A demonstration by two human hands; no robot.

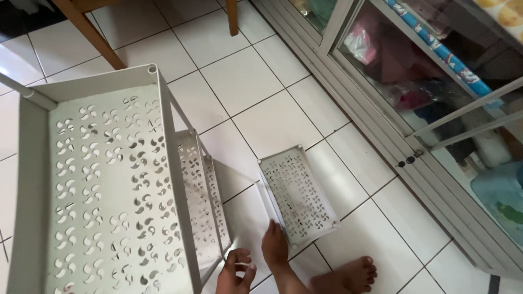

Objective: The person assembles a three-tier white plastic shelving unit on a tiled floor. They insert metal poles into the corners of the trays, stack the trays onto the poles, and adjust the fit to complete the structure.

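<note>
Head view: we see the right hand (274,245), grip wide and flat, on the near corner of the loose white shelf tray (297,193), which lies on the tiled floor (256,81) just beside the rack (109,179). The left hand (235,270) curls at the rack's foot; we cannot tell whether it holds anything. To lift the tray well, we judge, the fingers should hook its rim and keep it level.

Two hands show at the near edge, close together; the left hand (235,270) is lower and more to the left, its fingers curled inward and slightly spread; the right hand (274,245) reaches farther, fingers straight and held together, pointing away; its forearm runs back toward the near edge.
</note>
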